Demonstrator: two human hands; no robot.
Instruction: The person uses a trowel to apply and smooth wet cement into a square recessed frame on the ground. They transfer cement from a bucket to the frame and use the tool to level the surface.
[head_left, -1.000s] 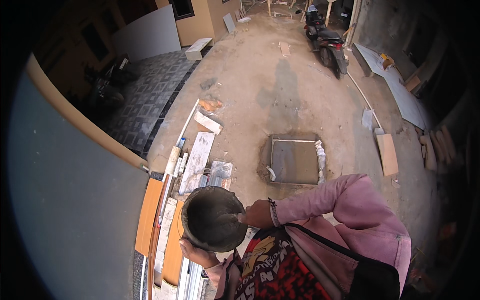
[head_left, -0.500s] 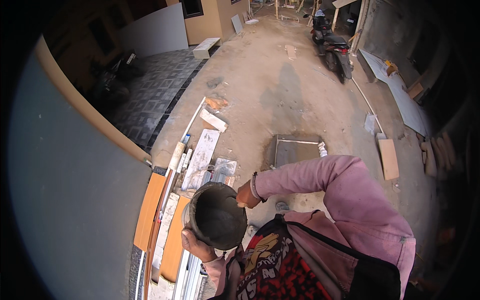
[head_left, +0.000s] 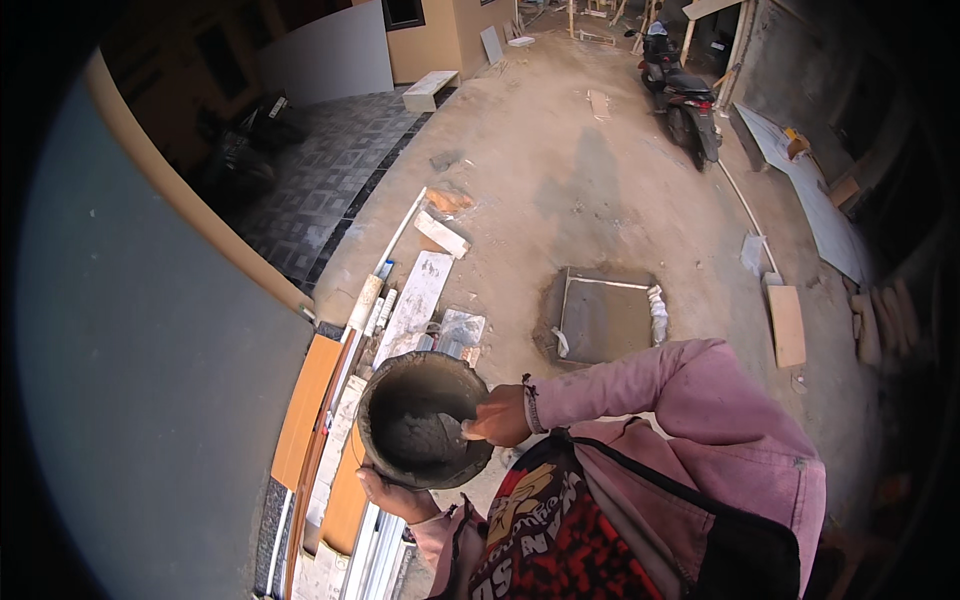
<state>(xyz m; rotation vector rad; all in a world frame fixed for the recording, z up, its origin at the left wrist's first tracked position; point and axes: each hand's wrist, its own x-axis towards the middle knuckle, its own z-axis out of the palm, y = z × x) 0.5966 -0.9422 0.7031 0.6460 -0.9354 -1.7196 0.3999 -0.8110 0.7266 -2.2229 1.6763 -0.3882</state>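
Note:
A round bucket caked with grey cement is held up in front of my body, tipped so that its mouth faces me. My left hand clasps its lower left side, fingers partly hidden behind it. Wet grey mortar lies inside. At the bucket's right rim, my right hand is closed round the handle of what looks like a trowel; its mortar-smeared blade reaches into the bucket, and the handle is mostly covered by my fingers.
White and orange boards, pipes and metal profiles lie along the wall at left. Ahead, a square pit cover with a pale edge is set in the dirt ground. A motorbike stands at far right, and a low bench at far left.
The bucket's mouth has turned further upward, showing the mortar and the tool's blade inside. My right hand has shifted slightly right and lower. The whole view has swung a little.

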